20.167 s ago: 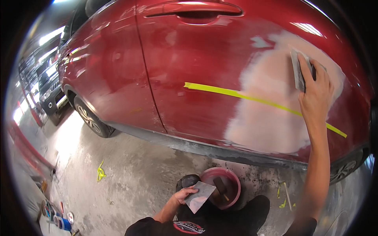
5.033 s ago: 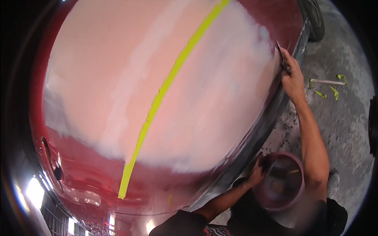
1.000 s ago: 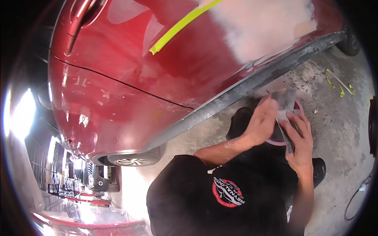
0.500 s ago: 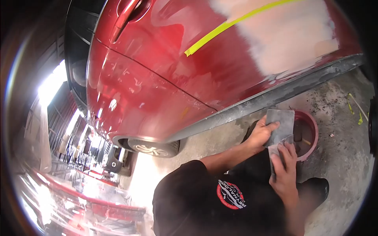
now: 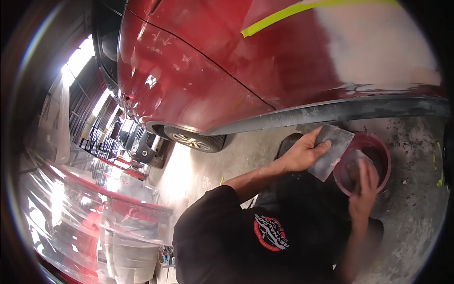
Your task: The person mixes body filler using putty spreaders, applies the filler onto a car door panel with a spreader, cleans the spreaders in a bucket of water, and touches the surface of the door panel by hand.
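Note:
My left hand (image 5: 305,151) grips a flat grey sheet (image 5: 333,149) by its left side, the thumb lying on top. The sheet reaches to the left rim of a dark pink bucket (image 5: 387,163) on the floor. Over the bucket is my right hand (image 5: 365,182), its fingers pressed together around something pale and blurred that I cannot make out. Beyond the bucket stands a red car (image 5: 189,80) with a pale sanded patch (image 5: 373,47) on its side and a strip of yellow-green tape (image 5: 279,18) across it.
The car's black sill (image 5: 331,112) runs just behind the bucket. A wheel (image 5: 196,139) is to the left. Scraps of yellow tape (image 5: 440,177) lie on the concrete floor at the right. Plastic-wrapped items (image 5: 132,222) stand at the lower left, with another vehicle (image 5: 149,151) farther back.
My hands have moved apart. My right hand has gone from beside the sheet to over the bucket, while my left hand still holds the sheet, now tilted. The view has shifted.

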Available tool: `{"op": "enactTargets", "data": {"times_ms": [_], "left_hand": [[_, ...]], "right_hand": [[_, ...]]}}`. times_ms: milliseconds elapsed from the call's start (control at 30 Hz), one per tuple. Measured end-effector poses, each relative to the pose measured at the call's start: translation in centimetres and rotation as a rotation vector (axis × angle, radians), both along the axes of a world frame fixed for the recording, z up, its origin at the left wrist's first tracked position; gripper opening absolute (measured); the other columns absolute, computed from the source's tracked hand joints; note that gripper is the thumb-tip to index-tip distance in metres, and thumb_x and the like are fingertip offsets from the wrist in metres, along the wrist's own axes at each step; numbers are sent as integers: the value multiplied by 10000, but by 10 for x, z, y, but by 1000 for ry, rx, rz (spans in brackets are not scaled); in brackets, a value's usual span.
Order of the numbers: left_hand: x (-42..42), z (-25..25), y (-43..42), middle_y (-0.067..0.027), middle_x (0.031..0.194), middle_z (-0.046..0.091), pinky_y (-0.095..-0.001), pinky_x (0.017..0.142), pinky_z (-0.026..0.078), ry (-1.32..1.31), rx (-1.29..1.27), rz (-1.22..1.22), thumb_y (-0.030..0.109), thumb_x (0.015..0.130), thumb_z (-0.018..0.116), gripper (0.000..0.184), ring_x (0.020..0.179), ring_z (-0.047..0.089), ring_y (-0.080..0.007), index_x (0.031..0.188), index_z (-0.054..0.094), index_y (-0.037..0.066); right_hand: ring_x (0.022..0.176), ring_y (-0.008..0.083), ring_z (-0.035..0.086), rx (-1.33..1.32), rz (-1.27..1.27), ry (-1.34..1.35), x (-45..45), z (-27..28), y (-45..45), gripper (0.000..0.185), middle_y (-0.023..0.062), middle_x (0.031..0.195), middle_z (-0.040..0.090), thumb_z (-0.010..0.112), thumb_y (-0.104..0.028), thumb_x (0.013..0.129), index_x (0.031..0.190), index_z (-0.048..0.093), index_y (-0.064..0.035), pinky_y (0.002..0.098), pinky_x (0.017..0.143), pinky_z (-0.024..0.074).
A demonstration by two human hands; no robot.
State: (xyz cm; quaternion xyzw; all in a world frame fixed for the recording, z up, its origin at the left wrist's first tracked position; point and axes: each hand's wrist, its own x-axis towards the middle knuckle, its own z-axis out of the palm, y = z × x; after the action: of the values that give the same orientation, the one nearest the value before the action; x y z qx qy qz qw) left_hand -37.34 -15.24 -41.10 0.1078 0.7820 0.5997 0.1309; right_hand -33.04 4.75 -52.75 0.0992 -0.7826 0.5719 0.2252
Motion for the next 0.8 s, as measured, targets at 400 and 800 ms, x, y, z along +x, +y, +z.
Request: {"op": "enactTargets", "data": {"times_ms": [400,800], "left_hand": [[-42,8,-53,-34,1000,639,-255,776,480,265,224,466,133,942,562,205,876,596,-112,1129,546,52],[-121,-187,-199,-64,1245,552,-322,953,446,-904,-130,-204,191,890,630,571,1121,548,-172,1390,377,82]], "right_hand": [[1144,291,530,-161,383,-112,-37,-24,-62,576,94,1264,567,557,114,677,1208,611,-100,370,1016,371],[1110,169,533,-741,-393,-42,-171,11,-103,598,141,1252,559,432,1,759,1350,484,-70,259,920,396]]}}
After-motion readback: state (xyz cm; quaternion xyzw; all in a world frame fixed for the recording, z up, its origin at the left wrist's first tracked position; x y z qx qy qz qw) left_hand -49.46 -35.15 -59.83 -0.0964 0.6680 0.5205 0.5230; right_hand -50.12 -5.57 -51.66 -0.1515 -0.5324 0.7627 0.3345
